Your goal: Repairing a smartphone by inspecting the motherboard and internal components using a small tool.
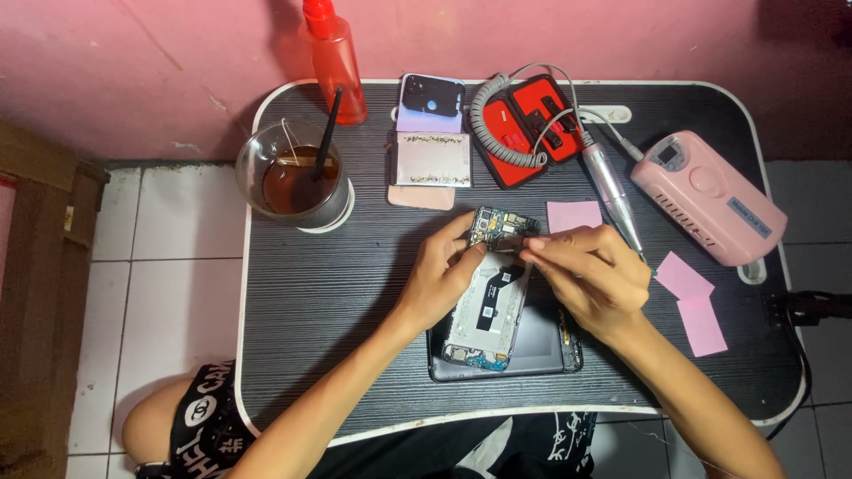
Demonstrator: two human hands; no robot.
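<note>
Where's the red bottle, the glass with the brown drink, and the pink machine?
red bottle (338, 73), head view, on the middle of its body.
glass with the brown drink (293, 182), head view, on the drink's surface.
pink machine (710, 197), head view, on its top face.

1. Three pink paper squares on the tabletop.
2. One opened phone.
3. One glass of dark drink.
4. One red bottle.
5. One pink control box.
6. Two hands: left, right.
</note>
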